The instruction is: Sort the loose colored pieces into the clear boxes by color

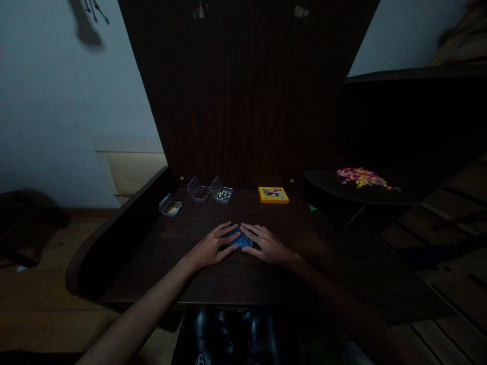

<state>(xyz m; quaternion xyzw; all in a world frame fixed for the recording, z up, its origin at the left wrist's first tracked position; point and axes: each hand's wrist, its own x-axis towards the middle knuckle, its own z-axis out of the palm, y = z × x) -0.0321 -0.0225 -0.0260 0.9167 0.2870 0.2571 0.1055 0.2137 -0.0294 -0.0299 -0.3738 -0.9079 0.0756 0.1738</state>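
A small blue box (244, 240), perhaps clear with blue pieces inside, lies on the dark wooden table in front of me. My left hand (215, 245) grips its left side, with the fingers over the far edge and the thumb at the near edge. On the opposite side my right hand (267, 245) grips it the same way, its fingertips close to those of the left. Much of the box is hidden under the fingers. Dim light makes its details hard to read.
Three open clear cases stand at the back left: one with yellowish pieces (173, 209), one with dark pieces (203, 193), one with pale pieces (222, 195). A yellow box (273, 195) lies at the back. Colourful small pieces (361, 177) are heaped on a side shelf (327, 183).
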